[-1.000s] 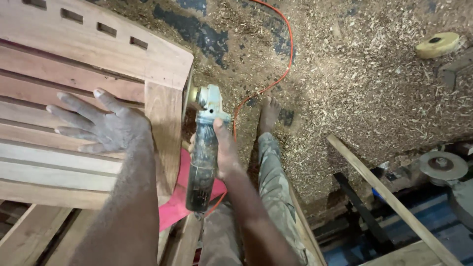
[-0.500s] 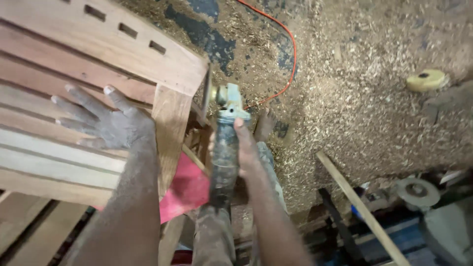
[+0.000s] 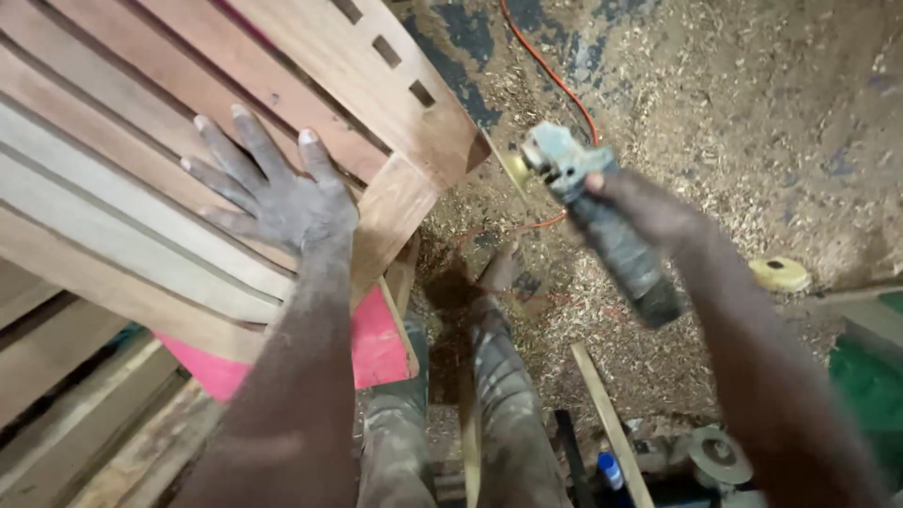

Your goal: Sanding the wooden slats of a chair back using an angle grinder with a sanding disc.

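My left hand lies flat, fingers spread, on the slats of a wooden slatted chair piece that fills the left of the head view. My right hand grips the dark body of an angle grinder, held in the air to the right of the wood's corner. The grinder's pale head and disc point up-left, a short gap away from the wooden end rail. An orange power cord runs across the floor behind the tool.
Sawdust and shavings cover the floor. My legs and bare foot stand below the grinder. A red panel sits under the wood. A yellow disc lies at right; a wooden strip and machine parts lie at bottom right.
My right hand has pulled the grinder away from the wood's edge, out to the right and tilted. The view has swung, so the wooden piece now looks rotated. My left hand stays flat on the slats.
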